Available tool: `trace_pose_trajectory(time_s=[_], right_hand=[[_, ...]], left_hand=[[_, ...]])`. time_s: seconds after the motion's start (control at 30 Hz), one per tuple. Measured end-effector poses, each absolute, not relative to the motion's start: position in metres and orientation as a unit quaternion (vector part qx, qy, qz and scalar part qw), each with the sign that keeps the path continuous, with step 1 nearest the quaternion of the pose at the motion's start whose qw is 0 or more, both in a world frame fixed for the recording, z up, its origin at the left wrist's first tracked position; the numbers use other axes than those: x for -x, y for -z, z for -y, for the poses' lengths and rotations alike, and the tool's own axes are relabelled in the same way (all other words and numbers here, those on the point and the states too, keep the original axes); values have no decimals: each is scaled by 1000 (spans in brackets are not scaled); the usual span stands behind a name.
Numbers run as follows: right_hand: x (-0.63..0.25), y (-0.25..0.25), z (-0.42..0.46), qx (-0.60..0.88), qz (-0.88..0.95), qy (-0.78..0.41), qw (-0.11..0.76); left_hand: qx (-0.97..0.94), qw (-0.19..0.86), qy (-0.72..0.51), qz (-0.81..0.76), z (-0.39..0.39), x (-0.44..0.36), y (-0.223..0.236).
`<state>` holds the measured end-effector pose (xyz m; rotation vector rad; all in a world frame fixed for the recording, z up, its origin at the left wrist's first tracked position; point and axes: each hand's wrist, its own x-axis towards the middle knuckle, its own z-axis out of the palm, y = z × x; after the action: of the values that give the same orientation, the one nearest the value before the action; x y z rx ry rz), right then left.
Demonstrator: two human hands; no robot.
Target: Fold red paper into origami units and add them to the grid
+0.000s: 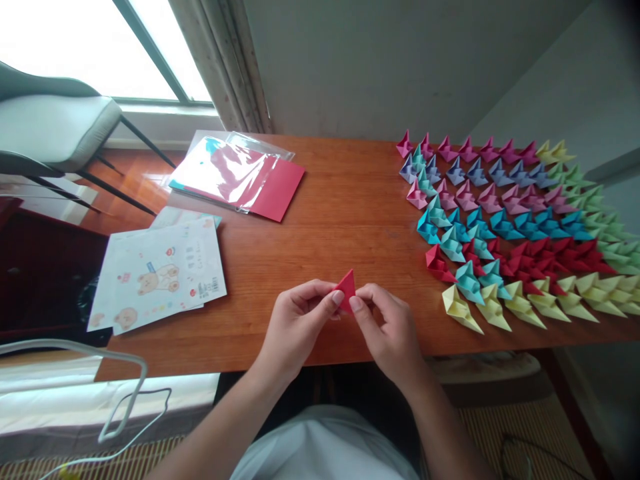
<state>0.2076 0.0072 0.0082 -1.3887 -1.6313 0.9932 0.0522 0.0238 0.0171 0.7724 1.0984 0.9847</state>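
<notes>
Both hands pinch a small folded red paper piece (346,287) just above the near edge of the wooden table (340,207). My left hand (295,327) grips its left side with thumb and fingers closed. My right hand (387,330) grips its right side the same way. The paper's point sticks up between my thumbs.
Rows of folded paper pieces (520,227) in pink, purple, blue, red, yellow and green cover the table's right side. A plastic pack of coloured paper (235,175) lies at the back left. Printed sheets with a bear picture (160,273) lie at the left. A chair (55,120) stands by the window.
</notes>
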Motion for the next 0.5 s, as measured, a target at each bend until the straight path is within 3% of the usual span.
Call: trace_pose_trajectory(time_s=[0.5], right_hand=[[-211,2,-11,567,582,-371,451]], left_hand=[[-372,697,-395,-470,-19,-55,-16]])
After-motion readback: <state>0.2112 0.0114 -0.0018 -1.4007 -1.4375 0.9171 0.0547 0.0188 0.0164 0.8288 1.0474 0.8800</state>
